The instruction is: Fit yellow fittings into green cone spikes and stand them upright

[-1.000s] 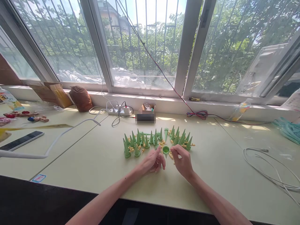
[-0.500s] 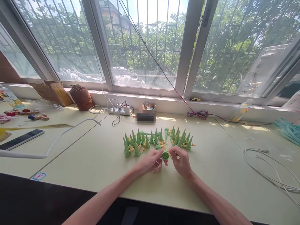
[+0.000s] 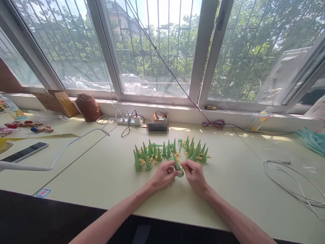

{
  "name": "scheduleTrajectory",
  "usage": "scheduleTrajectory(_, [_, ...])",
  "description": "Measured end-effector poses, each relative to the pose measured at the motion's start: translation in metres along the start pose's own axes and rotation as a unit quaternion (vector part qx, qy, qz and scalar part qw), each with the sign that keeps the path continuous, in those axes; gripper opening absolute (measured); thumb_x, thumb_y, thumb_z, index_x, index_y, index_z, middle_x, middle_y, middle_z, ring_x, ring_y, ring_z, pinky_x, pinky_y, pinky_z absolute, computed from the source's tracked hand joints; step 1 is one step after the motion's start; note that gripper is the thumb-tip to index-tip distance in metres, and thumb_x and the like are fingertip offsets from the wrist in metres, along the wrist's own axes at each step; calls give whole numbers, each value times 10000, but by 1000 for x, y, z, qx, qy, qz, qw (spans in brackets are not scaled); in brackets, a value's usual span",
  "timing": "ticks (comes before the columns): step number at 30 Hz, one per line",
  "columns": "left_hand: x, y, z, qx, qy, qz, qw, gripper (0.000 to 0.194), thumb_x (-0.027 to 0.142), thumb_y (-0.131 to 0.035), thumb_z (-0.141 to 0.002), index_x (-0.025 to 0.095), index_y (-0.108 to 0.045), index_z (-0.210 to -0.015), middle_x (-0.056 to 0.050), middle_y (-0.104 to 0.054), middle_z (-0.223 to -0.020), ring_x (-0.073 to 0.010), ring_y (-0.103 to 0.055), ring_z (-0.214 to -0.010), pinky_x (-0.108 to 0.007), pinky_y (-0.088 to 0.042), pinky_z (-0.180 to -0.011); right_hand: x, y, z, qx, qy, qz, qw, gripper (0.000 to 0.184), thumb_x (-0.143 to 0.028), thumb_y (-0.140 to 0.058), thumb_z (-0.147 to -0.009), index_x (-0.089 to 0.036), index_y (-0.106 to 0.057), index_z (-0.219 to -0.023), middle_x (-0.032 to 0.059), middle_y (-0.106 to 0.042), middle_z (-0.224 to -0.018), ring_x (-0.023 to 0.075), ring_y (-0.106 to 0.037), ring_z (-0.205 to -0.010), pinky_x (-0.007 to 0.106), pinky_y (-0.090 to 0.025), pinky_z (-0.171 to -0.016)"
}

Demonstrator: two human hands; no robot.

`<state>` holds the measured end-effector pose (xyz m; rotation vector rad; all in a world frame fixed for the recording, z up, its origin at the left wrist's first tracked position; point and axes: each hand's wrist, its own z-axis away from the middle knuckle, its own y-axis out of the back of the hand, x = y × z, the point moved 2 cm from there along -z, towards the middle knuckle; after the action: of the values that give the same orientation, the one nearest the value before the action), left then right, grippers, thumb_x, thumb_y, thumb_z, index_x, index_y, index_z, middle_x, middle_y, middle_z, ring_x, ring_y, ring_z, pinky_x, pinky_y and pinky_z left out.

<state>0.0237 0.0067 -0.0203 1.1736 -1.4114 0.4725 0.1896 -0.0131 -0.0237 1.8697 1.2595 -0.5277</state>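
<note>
My left hand (image 3: pixel 166 174) is closed around a green plastic cone spike (image 3: pixel 177 165), gripped near its wide end with the tip tilted up and away. Beside it, my right hand (image 3: pixel 195 174) pinches a small yellow fitting (image 3: pixel 181 164) against the cone's side; the fingertips hide most of it. Just beyond both hands, several green cones (image 3: pixel 148 164) stand point up on the left, many with yellow fittings at their sides. A second group of green cones (image 3: pixel 203 156) stands on the right. One cone (image 3: pixel 180 145) rests on its tip side between the groups.
Behind the cones are a small cardboard box (image 3: pixel 160 118) and a power strip (image 3: pixel 127 120) with cables. A phone (image 3: pixel 24 151) and a white curved rod (image 3: pixel 61 154) are at the left. A coiled grey cable (image 3: pixel 281 183) lies at the right. A bottle (image 3: pixel 261 119) leans by the sill.
The held cone has turned from showing its round open end to lying side-on, tip pointing away. My left fingers have shifted around it; my right hand stays beside it.
</note>
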Motion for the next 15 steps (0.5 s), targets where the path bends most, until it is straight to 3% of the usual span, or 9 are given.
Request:
scheduleTrajectory(9, [-2, 1, 1, 41, -77, -99, 991, 219, 361, -639, -897, 156, -680, -833, -17, -530, -824, -81, -441, -606, -194, -413, -532, -2, 0, -1, -2, -4, 13, 1000, 339, -279, -466, -980, -176, -542, -667, -23, -456, -589, 116, -373, -534, 245, -295, -507])
scheduleTrajectory(12, [-2, 1, -1, 66, -63, -72, 993, 275, 400, -634, -896, 147, -652, -788, -17, -526, -839, -68, -441, -580, -188, -401, -501, -3, 0, -2, 13, -17, 14, 1000, 349, -306, -467, -986, -175, -546, -672, -27, -446, -579, 115, -363, -526, 248, -292, -500])
scheduleTrajectory(15, [-1, 1, -2, 87, -15, 16, 996, 311, 461, -572, -926, 155, -627, -915, 2, -533, -779, -53, -428, -502, -172, -364, -431, -3, 2, -2, 44, -37, 6, 998, 343, -335, -471, -990, -173, -561, -702, -26, -449, -585, 117, -369, -527, 248, -305, -501])
